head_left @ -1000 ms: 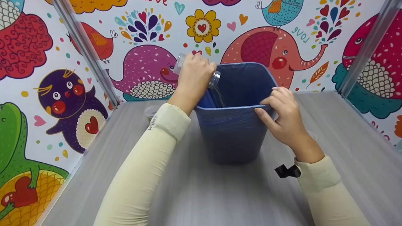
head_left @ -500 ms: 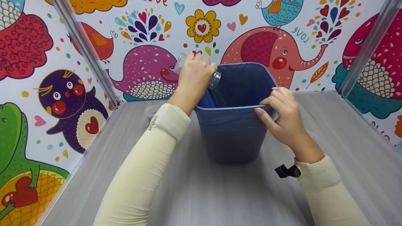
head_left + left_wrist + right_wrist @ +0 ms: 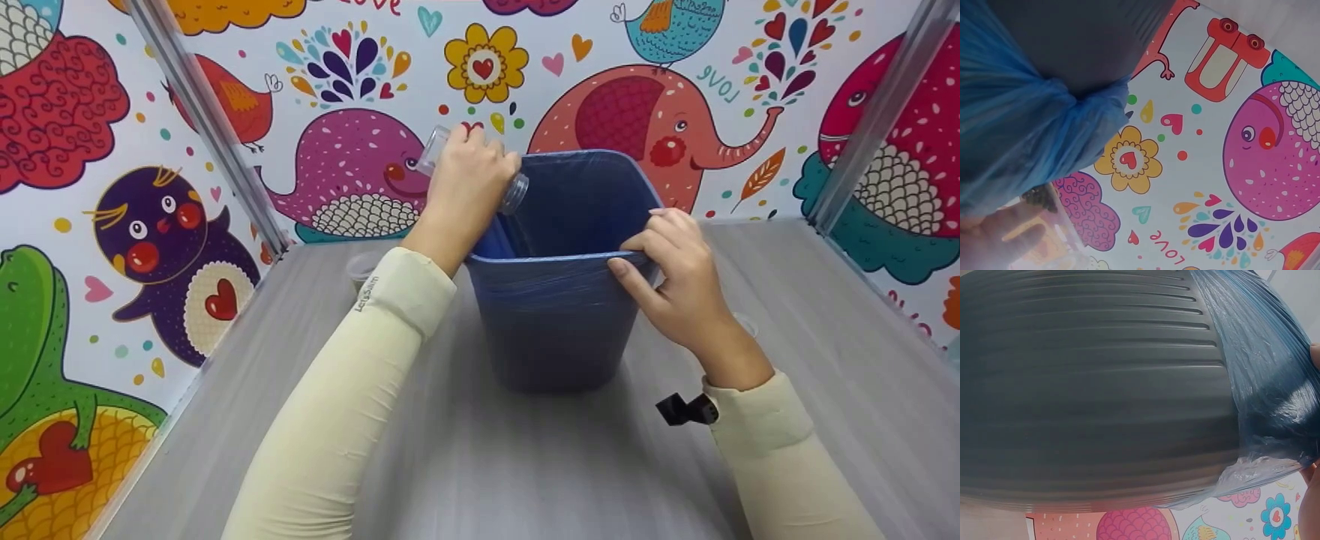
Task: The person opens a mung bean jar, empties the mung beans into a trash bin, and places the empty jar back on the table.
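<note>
Clear jar [image 3: 514,193], 1, tilted, in the grip of the left hand [image 3: 471,169]: fingers curled round its middle, back of the hand uppermost. Base protrudes beyond the hand at upper left; ridged neck protrudes on the thumb side, lower, mouth angled down over the bin's opening. Fingertips hidden in the head view, blurred in the left wrist view.

Right hand [image 3: 679,274], 1: fingers bent over the bin's near right rim, thumb against the outer face; the rim is pinched between. Jar well apart from these fingers.

Bin [image 3: 551,345], 1, dark, ribbed sides, upright between the 2 hands. Liner [image 3: 1266,365], 1, blue plastic film, folded over the rim.

Small clear tub [image 3: 362,266], 1, behind the left cuff, partly hidden. Clear rounded edge of an object, 1, just beyond the right wrist, mostly hidden.

Sleeves, 2, pale yellow. Black device [image 3: 688,409], 1, at the right cuff. Table [image 3: 585,465], 1, grey. Wall panels, printed with cartoon animals.
</note>
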The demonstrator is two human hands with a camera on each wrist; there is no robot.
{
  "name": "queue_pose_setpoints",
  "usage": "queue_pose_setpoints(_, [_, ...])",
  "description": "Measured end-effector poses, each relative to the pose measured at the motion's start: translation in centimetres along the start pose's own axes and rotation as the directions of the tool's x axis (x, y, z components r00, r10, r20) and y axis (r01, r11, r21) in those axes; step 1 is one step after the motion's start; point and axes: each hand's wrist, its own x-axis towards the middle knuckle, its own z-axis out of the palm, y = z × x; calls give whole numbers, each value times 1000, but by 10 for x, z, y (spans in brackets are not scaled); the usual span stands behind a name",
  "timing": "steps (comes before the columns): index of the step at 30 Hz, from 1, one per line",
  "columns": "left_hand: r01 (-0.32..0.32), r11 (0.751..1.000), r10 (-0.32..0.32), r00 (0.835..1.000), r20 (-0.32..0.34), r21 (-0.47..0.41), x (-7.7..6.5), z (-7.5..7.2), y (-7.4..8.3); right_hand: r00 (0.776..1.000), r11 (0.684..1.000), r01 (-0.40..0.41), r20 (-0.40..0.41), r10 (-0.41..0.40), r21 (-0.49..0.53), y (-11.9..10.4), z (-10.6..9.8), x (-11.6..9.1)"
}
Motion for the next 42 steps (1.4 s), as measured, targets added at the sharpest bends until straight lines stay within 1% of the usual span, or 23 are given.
queue_pose_setpoints(10, [-22,998,20,1000,19,62,1,0,1,1000,1000,2,2,-2,1,0,0,0])
queue_pose_setpoints(21, [-46,995,44,999,25,87,2,-1,2,1000,1000,-9,6,9,-2,1,-1,-1])
queue_pose_setpoints(28, [-66,991,59,997,58,118,3,-3,2,1000,1000,-4,5,4,-9,1,-1,-1])
queue_pose_setpoints(33, [-76,989,70,996,54,124,4,-3,2,1000,1000,-15,10,15,-10,1,-1,-2])
queue_pose_setpoints(42, [-113,979,104,993,60,171,4,-4,2,1000,1000,-20,13,20,-10,1,-1,-2])
